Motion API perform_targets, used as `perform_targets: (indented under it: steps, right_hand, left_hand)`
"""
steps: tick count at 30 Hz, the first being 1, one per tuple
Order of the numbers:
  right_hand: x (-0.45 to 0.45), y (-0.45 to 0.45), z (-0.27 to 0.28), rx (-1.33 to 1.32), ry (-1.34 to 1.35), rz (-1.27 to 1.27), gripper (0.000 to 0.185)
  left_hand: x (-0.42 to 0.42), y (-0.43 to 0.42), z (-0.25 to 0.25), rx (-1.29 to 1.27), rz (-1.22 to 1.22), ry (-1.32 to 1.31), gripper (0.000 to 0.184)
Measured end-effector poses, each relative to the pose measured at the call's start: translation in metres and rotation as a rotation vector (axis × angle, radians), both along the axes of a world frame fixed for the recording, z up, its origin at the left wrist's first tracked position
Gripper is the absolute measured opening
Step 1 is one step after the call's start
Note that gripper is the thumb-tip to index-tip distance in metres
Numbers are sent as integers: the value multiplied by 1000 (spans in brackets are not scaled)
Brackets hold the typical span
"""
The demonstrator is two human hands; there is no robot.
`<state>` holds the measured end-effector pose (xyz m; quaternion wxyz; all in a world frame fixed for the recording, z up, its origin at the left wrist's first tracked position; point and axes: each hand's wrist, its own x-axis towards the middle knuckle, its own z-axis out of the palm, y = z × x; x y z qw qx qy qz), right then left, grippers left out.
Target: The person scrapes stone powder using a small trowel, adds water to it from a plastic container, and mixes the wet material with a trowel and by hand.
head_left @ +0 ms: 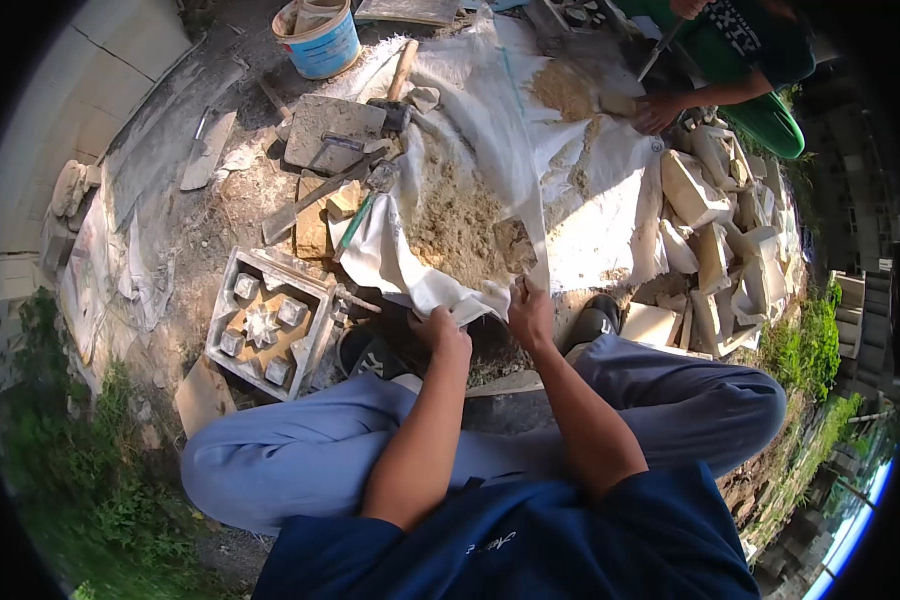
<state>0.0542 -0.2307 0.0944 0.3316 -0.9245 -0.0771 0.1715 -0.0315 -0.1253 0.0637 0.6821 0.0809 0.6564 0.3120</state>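
Note:
A white woven sheet (590,225) is spread on the ground in front of me, bearing a heap of tan, crumbly debris (450,210). My left hand (441,330) is closed on the near edge of the sheet, which is bunched up and lifted there. A short way to its right, my right hand (531,313) also grips that edge, its fingers partly hidden by the cloth. Just left of the debris, a green strip (356,222) lies along a fold of the sheet.
A square mould-like frame (270,325) with a star shape and several blocks sits at left. Beyond it are a hammer (400,85), a stone slab (335,130) and a blue bucket (320,45). Broken stone pieces (695,190) pile up right. Another person's hand (658,113) touches the sheet's far side.

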Motion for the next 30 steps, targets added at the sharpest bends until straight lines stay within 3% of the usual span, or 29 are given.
perform_targets:
  steps: [2,3,5,8,12,14,19,22,25,27,30]
  right_hand:
    - [8,-11,11,-32,-45,32,23]
    - [4,-18,13,-146,-13,39,24]
    - [-14,-30,10,-252,82,6,26]
    - [-31,-19,5,-148,80,60,29]
    - [-15,-12,27,-41,123,115,29]
    - [-2,-14,34,-156,63,-51,30]
    - [-25,-15,9,-194,67,123,27]
    - [2,-14,11,-88,54,84,25]
    - [22,-17,4,-143,-30,72,24]
    - [16,-21,4,-195,25,153,25]
    - [13,-12,9,-116,77,262,28]
  left_hand:
    - [-1,-7,-25,79,-34,42,80]
    - [2,-10,-7,74,-36,43,80]
    - [15,-12,49,-199,-110,167,79]
    - [6,-31,-73,-139,-98,85,75]
    - [5,-20,-29,-83,-85,7,66]
    - [9,-16,-17,-76,-76,41,65]
    - [12,-18,-17,-7,-57,104,61]
    - [4,-16,-18,-37,-74,122,58]
    - [2,-14,-15,-12,-120,58,52]
    - [8,-8,-7,-253,-84,-222,51]
    - [16,-6,1,-159,-199,-119,53]
